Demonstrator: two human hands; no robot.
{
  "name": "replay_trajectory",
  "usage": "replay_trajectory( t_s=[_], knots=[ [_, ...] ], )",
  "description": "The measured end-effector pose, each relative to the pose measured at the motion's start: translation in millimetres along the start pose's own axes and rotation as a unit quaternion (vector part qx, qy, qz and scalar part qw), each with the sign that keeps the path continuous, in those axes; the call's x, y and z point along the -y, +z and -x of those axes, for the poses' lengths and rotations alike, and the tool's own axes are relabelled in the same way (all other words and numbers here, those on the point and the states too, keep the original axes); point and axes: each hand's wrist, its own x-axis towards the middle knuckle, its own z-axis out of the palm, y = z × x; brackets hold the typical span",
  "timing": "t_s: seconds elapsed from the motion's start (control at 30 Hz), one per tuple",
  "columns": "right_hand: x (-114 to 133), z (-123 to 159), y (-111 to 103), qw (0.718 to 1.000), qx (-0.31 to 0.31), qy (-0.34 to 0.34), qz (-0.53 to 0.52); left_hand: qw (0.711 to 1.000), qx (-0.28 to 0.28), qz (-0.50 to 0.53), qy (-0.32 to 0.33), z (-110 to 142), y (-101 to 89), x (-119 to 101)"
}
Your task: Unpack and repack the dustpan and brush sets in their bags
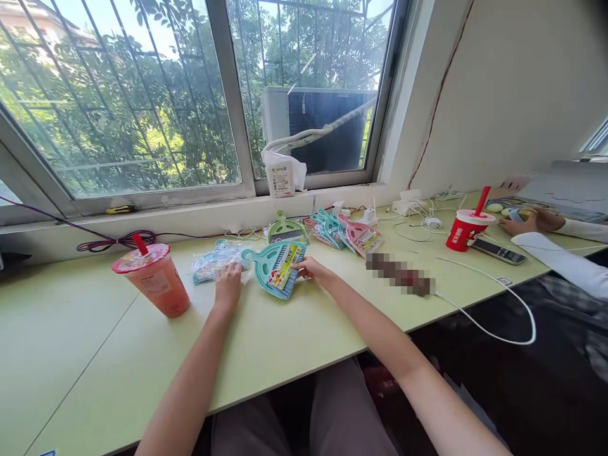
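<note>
Right, big picture first: a long pale green desk [71, 354] runs under a barred window [118, 107], with an outdoor air-conditioner unit [318, 130] behind the glass. Bare desktop stretches between the forearms and out to the front edge, so there's open room on that side. Over on the right, a pixelated patch [399, 273] hides whatever lies there, and a co-worker's hand [520, 221] works at the far end, the sleeve [565, 266] cut off by the frame.

Centre stage, the right hand [311, 269] lies on a teal dustpan-and-brush set [275, 269], fingers lightly extended across its card label. The left hand [228, 285] sits on a clear bag of blue items [216, 263], fingers slightly curled at its edge. Is either hand really gripping? Can't tell from here. Just beyond, a green dustpan set [287, 229] and a pink one [360, 235] lie close together.
</note>
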Motion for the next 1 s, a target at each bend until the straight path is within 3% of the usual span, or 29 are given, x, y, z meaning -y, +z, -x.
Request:
replay_trajectory(
  t_s=[0.17, 0.47, 0.6, 0.7, 0.8, 1.0],
  knots=[
    [0.6, -2.0, -6.0, 0.999, 0.034, 0.029, 0.008, 0.998, 0.010, 0.030, -0.049, -1.3, -7.6, 4.5],
    [2.8, 0.8, -10.9, 0.998, -0.011, 0.069, -0.001, 0.977, -0.103, 0.123, -0.139, -1.6, -8.1, 13.6],
    [5.8, 5.8, -4.7, 0.998, -0.006, 0.057, -0.022, 0.968, -0.144, 0.155, -0.132, -0.7, -6.8, 11.9],
    [10.1, 12.5, 1.3, 0.999, 0.025, 0.033, -0.033, 0.975, -0.139, 0.128, -0.118, -0.2, -9.1, 4.9],
    [12.9, 17.2, 7.9, 0.998, 0.039, 0.020, -0.041, 0.986, -0.125, 0.083, -0.075, 0.3, -13.2, -4.9],
    [8.1, 13.6, 16.0, 0.998, 0.013, 0.000, -0.059, 0.981, -0.169, 0.093, 0.011, 0.6, -17.0, -16.6]
  ],
)
